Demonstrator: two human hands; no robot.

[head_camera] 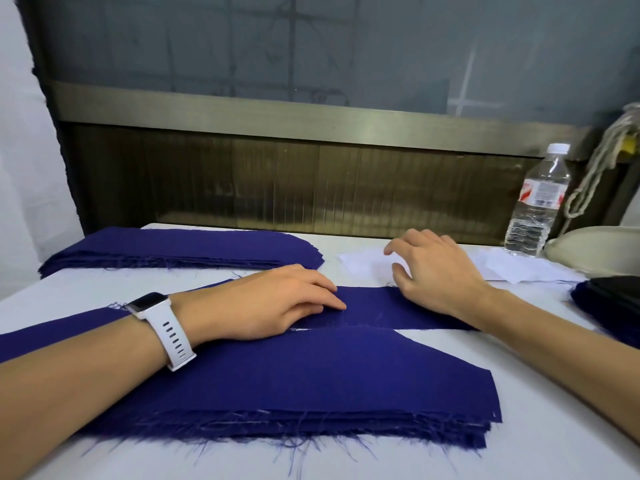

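A single dark blue fabric piece [398, 311] lies flat across the middle of the white table [519, 393]. My left hand [277, 303], with a white watch on its wrist, rests flat on this piece with straight fingers. My right hand [436, 271] hovers at the piece's far edge, fingers loosely spread over white paper-like pieces [363, 265], holding nothing. A thick stack of blue fabric pieces [311, 386] with frayed edges lies nearest me. Another blue stack [180, 249] sits at the back left.
A clear water bottle [536, 202] stands at the back right beside a pale rounded object [595, 251] and a hanging cord bundle [602, 161]. A dark fabric pile [613, 303] sits at the right edge. A window frame and brown panel close off the back.
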